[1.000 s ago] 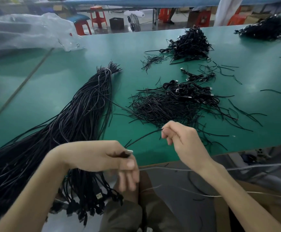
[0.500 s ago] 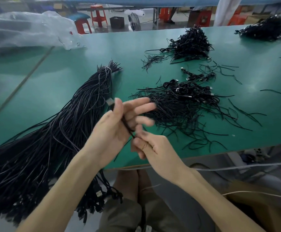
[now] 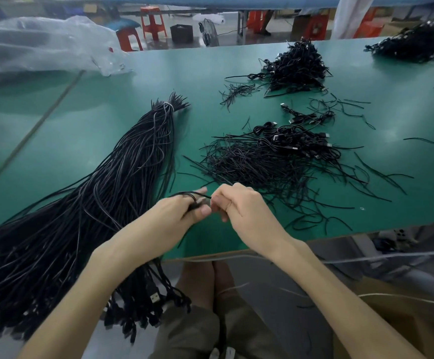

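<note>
My left hand [image 3: 182, 213] grips a thin black cable [image 3: 188, 195] that loops over its fingers near the table's front edge. My right hand [image 3: 239, 208] sits right beside it, fingers curled, pinching the same cable where it leaves the left hand. A long tied bundle of black cables [image 3: 102, 203] lies to the left and hangs over the table's front edge, plugs dangling. A heap of black twist ties and coiled cables [image 3: 275, 156] lies just beyond my right hand.
The green table [image 3: 94, 130] holds another pile of coiled cables [image 3: 296, 68] at the back and one more pile [image 3: 415, 45] at the far right. A clear plastic bag [image 3: 42, 45] lies at the back left. Red stools [image 3: 152, 22] stand behind the table.
Both hands rose from below the table edge onto the table and came together. The left fingers, spread half a second ago, have closed round the cable, now looped over them.
</note>
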`<state>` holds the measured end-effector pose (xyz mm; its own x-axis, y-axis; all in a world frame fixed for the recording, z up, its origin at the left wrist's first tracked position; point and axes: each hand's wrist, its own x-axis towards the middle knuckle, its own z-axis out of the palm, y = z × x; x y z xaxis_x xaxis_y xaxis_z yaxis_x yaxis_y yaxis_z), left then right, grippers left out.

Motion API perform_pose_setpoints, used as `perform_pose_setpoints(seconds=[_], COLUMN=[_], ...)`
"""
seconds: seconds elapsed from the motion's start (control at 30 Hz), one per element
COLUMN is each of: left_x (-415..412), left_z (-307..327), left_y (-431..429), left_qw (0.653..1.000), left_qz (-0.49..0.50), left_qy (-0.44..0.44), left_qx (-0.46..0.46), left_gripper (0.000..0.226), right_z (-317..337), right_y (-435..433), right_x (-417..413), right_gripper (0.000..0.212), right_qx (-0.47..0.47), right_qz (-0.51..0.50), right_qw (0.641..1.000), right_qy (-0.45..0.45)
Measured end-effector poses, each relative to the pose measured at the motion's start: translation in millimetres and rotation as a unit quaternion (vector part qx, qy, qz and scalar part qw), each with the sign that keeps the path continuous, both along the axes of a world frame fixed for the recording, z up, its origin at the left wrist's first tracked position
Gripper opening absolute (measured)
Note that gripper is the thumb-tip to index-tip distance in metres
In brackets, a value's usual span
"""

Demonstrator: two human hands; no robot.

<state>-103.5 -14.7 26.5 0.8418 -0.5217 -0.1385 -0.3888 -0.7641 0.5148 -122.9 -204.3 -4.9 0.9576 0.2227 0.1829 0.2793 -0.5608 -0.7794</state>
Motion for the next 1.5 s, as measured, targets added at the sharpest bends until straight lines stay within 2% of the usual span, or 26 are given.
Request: perform_pose_setpoints(seconds=[0.1,0.17,0.27,0.37,0.47,0.53,0.57,0.6,0.63,0.67,0.7,0.73,0.8,0.87,0.93,0.97,1.03,1.13,1.17,1.23,1.37,1.5], left_x=[2,0,-7,-13,-12,-11,-11,-11,-11,-11,-11,-11,-12,-8,0,2,5,8,8,8,0,-9], left_z=[-4,-5,-8,-6,9,20,23,24,24,23,21,18,14,9,-1,-6,-15,-20,-20,-21,-22,-7], left_y=[-2,-6,-16,-26,-33,-28,-23,-18,-15,-13,-13,-14,-18,-18,-12,-9,-5,-3,-3,-5,-16,-26], left_qw=[0.997,0.980,0.930,0.851,0.781,0.763,0.780,0.823,0.886,0.948,0.986,0.997,0.987,0.975,0.969,0.968,0.975,0.982,0.978,0.963,0.923,0.823], left_qz=[0.015,0.014,0.025,0.101,0.106,0.076,0.055,0.036,0.019,0.001,-0.018,-0.030,-0.021,0.002,0.017,0.015,0.009,-0.019,-0.030,-0.045,0.008,0.123], left_qy=[-0.012,0.016,0.047,0.091,0.119,0.137,0.136,0.125,0.097,0.055,0.004,-0.049,-0.131,-0.167,-0.189,-0.203,-0.215,-0.149,-0.120,-0.082,-0.032,0.091], left_qx=[-0.081,-0.200,-0.364,-0.507,-0.604,-0.628,-0.608,-0.553,-0.453,-0.315,-0.165,-0.041,0.095,0.148,0.160,0.143,0.054,-0.118,-0.169,-0.251,-0.384,-0.547], left_gripper=[0.053,0.056,0.050,0.049,0.052,0.053,0.054,0.055,0.057,0.059,0.059,0.059,0.062,0.064,0.068,0.065,0.052,0.032,0.029,0.038,0.051,0.057], right_z=[2,3,1,-9,-18,-20,-18,-14,-11,-8,-5,-3,3,9,12,11,10,10,9,8,6,-8], right_y=[4,13,22,27,32,26,20,14,7,1,-3,-5,-5,-5,-5,-3,1,3,3,6,18,27], right_x=[-7,-9,-7,-7,-9,-4,0,5,9,14,18,21,24,25,24,22,18,16,16,14,7,4], right_gripper=[0.035,0.035,0.032,0.035,0.036,0.038,0.038,0.037,0.036,0.035,0.035,0.036,0.040,0.044,0.044,0.044,0.044,0.043,0.043,0.041,0.036,0.038], right_qx=[0.095,0.177,0.246,0.257,0.264,0.266,0.246,0.212,0.166,0.109,0.055,0.023,0.040,0.094,0.106,0.109,0.131,0.195,0.211,0.235,0.267,0.226], right_qz=[0.022,0.033,0.039,0.056,0.079,0.075,0.066,0.055,0.044,0.036,0.031,0.027,0.016,-0.001,0.002,0.012,0.030,0.046,0.056,0.073,0.070,0.055], right_qw=[0.995,0.984,0.968,0.965,0.960,0.960,0.967,0.975,0.985,0.993,0.998,0.999,0.999,0.996,0.994,0.994,0.991,0.980,0.976,0.969,0.961,0.972], right_qy=[-0.020,-0.011,-0.008,0.009,0.047,0.044,0.033,0.020,0.012,0.006,0.005,0.006,0.007,0.002,-0.007,-0.013,-0.021,-0.004,0.006,0.015,0.006,0.025])
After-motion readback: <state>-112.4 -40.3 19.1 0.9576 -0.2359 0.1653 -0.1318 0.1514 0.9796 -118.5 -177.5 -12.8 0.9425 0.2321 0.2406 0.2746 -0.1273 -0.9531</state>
